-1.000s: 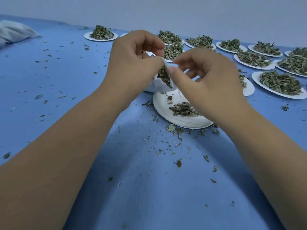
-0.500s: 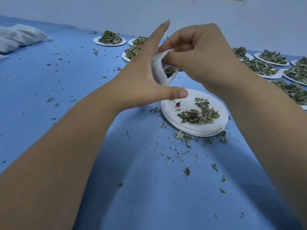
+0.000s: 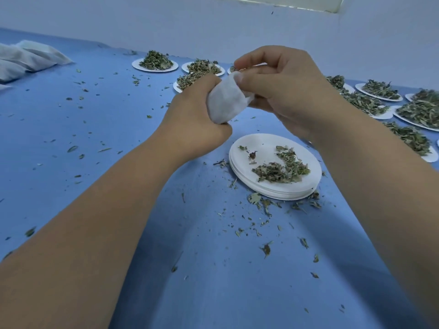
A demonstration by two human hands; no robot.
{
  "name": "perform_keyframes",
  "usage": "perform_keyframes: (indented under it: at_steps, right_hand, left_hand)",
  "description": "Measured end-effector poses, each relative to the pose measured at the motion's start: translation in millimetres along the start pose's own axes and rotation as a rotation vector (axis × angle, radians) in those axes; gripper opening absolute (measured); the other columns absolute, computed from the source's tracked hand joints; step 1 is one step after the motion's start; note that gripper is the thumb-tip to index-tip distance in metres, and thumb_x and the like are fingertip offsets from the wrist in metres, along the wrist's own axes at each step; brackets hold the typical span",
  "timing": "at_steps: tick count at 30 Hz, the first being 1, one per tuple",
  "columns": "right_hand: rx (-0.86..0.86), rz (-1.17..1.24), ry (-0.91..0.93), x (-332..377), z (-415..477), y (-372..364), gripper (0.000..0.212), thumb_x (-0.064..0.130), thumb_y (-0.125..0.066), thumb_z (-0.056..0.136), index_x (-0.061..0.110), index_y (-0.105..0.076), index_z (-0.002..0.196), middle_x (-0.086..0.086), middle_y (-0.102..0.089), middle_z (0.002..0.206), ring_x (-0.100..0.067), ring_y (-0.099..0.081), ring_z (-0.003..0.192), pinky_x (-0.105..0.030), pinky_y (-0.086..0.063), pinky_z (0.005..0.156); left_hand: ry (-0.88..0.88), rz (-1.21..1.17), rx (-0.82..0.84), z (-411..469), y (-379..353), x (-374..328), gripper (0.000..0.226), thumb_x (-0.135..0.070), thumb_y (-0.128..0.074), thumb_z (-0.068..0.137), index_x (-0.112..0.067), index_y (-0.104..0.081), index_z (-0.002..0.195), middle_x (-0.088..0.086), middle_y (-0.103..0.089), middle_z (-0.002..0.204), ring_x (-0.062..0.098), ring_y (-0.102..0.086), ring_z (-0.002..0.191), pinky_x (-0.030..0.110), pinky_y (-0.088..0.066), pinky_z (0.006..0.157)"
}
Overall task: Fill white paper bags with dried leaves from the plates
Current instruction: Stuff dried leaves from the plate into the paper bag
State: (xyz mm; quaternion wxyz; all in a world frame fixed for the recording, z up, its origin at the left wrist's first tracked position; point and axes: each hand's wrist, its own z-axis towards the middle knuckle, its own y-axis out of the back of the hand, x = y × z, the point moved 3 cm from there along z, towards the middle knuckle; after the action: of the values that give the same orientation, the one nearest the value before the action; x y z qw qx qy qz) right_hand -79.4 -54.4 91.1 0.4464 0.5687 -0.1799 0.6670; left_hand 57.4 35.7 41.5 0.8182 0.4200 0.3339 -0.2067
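Left hand (image 3: 194, 119) grip closed around the lower body of the white paper bag (image 3: 225, 104). The bag is held in the air above the blue tabletop (image 3: 213, 276), up and left of the stack of white paper plates (image 3: 280, 197). Right hand (image 3: 287, 86) grip pinches the bag's top edge, thumb and forefinger on the paper, other fingers curled. Bag looks plump, contents not visible. A small scatter of dried leaves (image 3: 282, 168) lies on the top plate of the stack. Loose leaf crumbs (image 3: 264, 249) are spread over the tabletop, thickest just in front of the stack. Far plates heaped with leaves (image 3: 155, 61) sit along the back edge near the wall (image 3: 166, 24). More heaped plates (image 3: 380, 90) run down the right side. White filled bags (image 3: 31, 59) lie at the far left, well apart from the hands.
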Motion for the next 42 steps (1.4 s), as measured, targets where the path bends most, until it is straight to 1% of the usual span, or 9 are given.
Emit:
perform_keyframes:
  at_steps: [4,8,16,19,23,30,35,39,42]
  right_hand:
    - [0.044,-0.597,0.019,-12,-32,32,0.025,0.048,-0.053,0.101,0.031,-0.066,0.113,0.007,-0.072,0.105,-0.016,-0.068,0.097,-0.041,-0.056,0.084]
    - [0.266,-1.101,0.006,-41,-72,37,0.076,0.08,-0.022,0.091,0.03,-0.053,0.138,0.002,-0.062,0.124,-0.02,-0.054,0.116,-0.04,-0.046,0.09]
    - [0.159,-0.851,0.065,-61,-81,33,0.034,0.037,-0.07,0.092,0.031,-0.065,0.125,0.023,-0.059,0.1,-0.001,-0.058,0.097,-0.025,-0.045,0.086]
    - [0.111,-0.854,0.134,-58,-75,34,0.03,0.04,-0.065,0.095,0.033,-0.065,0.124,0.024,-0.06,0.111,0.0,-0.053,0.104,-0.027,-0.041,0.09]
    - [0.387,-0.876,0.078,-61,-71,15,0.06,0.066,-0.041,0.096,0.028,-0.05,0.142,0.009,-0.051,0.143,-0.009,-0.047,0.127,-0.03,-0.038,0.102]
    - [0.221,-0.826,0.296,-60,-83,14,0.039,0.059,-0.048,0.094,0.025,-0.068,0.098,0.008,-0.066,0.094,-0.013,-0.061,0.087,-0.04,-0.05,0.079]
    - [0.444,-0.964,0.246,-63,-83,12,0.044,0.058,-0.044,0.101,0.029,-0.059,0.13,0.007,-0.063,0.13,-0.016,-0.058,0.116,-0.04,-0.047,0.098]
    - [0.261,-0.841,0.342,-60,-91,23,0.038,0.05,-0.05,0.101,0.02,-0.072,0.095,0.003,-0.069,0.082,-0.016,-0.062,0.076,-0.041,-0.051,0.071]
    - [0.209,-0.914,0.406,-59,-93,28,0.038,0.047,-0.054,0.098,0.016,-0.072,0.11,0.001,-0.073,0.107,-0.02,-0.064,0.104,-0.042,-0.051,0.089]
  left_hand:
    - [-0.004,0.161,0.117,0,-5,5,0.026,-0.016,-0.065,0.073,-0.027,-0.05,0.092,-0.007,-0.054,0.08,0.008,-0.05,0.067,0.029,-0.037,0.053]
    - [-0.023,0.213,0.23,-4,-19,2,0.024,-0.023,-0.066,0.073,-0.03,-0.048,0.087,-0.009,-0.055,0.08,0.006,-0.051,0.069,0.028,-0.034,0.053]
    - [-0.052,0.234,0.285,-9,-32,0,0.023,-0.027,-0.068,0.078,-0.028,-0.056,0.098,-0.008,-0.06,0.089,0.004,-0.054,0.078,0.028,-0.04,0.058]
    - [-0.022,0.249,0.243,-6,-28,2,0.019,-0.027,-0.068,0.078,-0.03,-0.053,0.089,-0.01,-0.057,0.085,0.002,-0.052,0.076,0.028,-0.035,0.056]
    - [0.012,0.275,0.194,-3,-25,6,0.019,-0.026,-0.068,0.076,-0.026,-0.054,0.089,-0.008,-0.059,0.085,0.003,-0.053,0.078,0.028,-0.036,0.057]
    - [0.001,0.283,0.217,-3,-30,8,0.018,-0.028,-0.068,0.077,-0.027,-0.056,0.089,-0.008,-0.059,0.085,0.005,-0.054,0.078,0.027,-0.036,0.057]
    - [-0.012,0.292,0.214,-3,-31,7,0.019,-0.027,-0.068,0.077,-0.027,-0.057,0.092,-0.007,-0.06,0.085,0.005,-0.054,0.076,0.027,-0.039,0.058]
    - [-0.029,0.322,0.228,-6,-33,6,0.019,-0.026,-0.065,0.076,-0.026,-0.056,0.093,-0.006,-0.06,0.086,0.015,-0.057,0.08,0.032,-0.047,0.065]
    - [-0.023,0.333,0.234,-8,-34,3,0.022,-0.026,-0.064,0.077,-0.024,-0.057,0.097,-0.005,-0.061,0.089,0.019,-0.058,0.082,0.04,-0.053,0.072]
